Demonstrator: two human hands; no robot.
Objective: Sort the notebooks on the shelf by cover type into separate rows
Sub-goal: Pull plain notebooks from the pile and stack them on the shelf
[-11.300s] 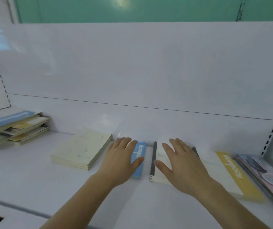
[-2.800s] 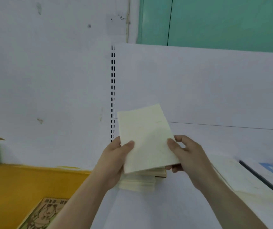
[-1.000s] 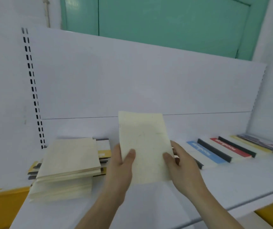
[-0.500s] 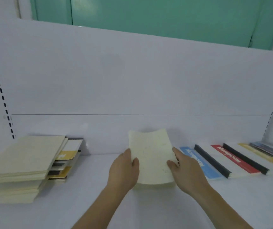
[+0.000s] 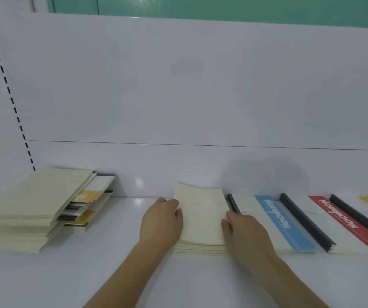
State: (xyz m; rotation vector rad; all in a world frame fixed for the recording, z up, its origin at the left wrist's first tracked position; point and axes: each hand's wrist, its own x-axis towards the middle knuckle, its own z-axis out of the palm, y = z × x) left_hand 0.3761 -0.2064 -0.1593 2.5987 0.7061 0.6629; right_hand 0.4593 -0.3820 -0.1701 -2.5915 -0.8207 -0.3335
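Both hands flank a small stack of plain cream paper-cover notebooks (image 5: 200, 221) at shelf centre: left hand (image 5: 161, 221) grips its left edge, right hand (image 5: 244, 231) its right. Blue-striped (image 5: 285, 223) and red-striped (image 5: 338, 218) white notebooks lie sorted rightward. Far left, a mixed pile of cream and yellow notebooks (image 5: 34, 207) appears unsorted.

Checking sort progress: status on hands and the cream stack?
Left hand and right hand flank the cream notebook stack, fingers on its edges. Stack flat on shelf, beside blue-striped notebook. Nothing in the way.
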